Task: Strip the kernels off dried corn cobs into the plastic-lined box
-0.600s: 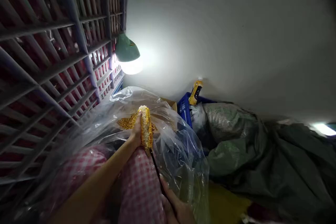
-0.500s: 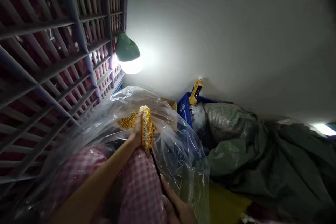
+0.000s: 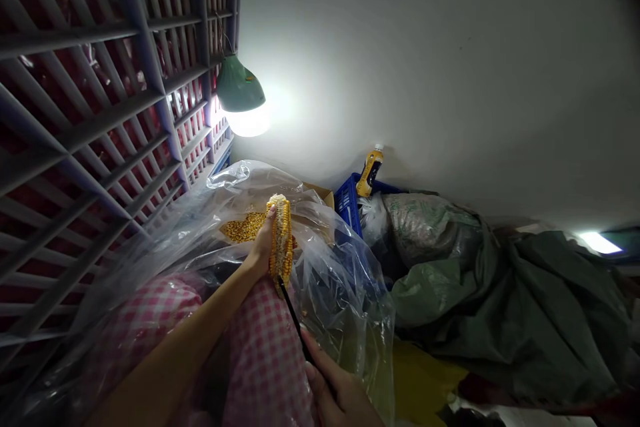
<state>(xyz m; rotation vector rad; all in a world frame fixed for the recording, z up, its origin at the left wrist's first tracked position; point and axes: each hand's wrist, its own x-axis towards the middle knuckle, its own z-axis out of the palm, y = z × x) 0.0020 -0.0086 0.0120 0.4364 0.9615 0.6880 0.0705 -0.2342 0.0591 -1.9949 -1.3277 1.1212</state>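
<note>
My left hand [image 3: 262, 248] is wrapped round a yellow corn cob [image 3: 281, 240] and holds it upright over my knee in pink checked cloth [image 3: 265, 353]. My right hand [image 3: 340, 392] is closed on a thin dark tool [image 3: 293, 317] whose tip touches the cob's lower end. A clear plastic sheet [image 3: 330, 280] is spread over my lap. A heap of loose yellow kernels [image 3: 245, 227] lies on it just behind the cob.
A grey slatted crate wall [image 3: 100, 113] rises on the left. A lit green-shaded lamp [image 3: 240, 97] hangs by the pale wall. Farther back stand a blue crate [image 3: 349, 203] and a yellow bottle [image 3: 371, 170]. Dark green sacks and sheeting [image 3: 500, 307] fill the right.
The view has tilted a little, so everything sits slightly higher. My right hand shows more, and the cob and tool stay together.
</note>
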